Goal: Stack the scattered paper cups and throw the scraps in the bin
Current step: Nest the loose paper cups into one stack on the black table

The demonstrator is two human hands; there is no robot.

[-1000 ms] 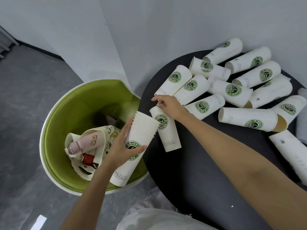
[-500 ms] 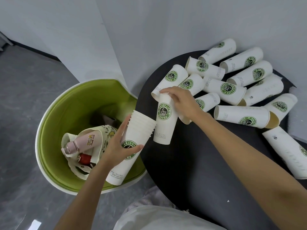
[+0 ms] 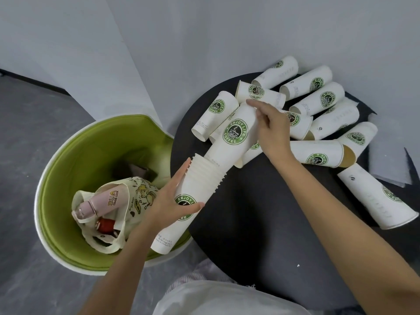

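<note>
- Step in hand: nesting. The left hand [image 3: 168, 201] grips the stack [image 3: 195, 189], tilted at the desk [image 3: 261, 223] edge.
- The right hand [image 3: 270, 130] pinches a cup [image 3: 234, 137], its base entering the stack's mouth.
- Next, probably: push it home; loose cups [image 3: 318, 155] lie behind.

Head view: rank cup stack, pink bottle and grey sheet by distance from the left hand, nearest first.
1. cup stack: held in the left hand itself.
2. pink bottle: in the tote bag, to the hand's left.
3. grey sheet: at the far right edge of the table.
</note>
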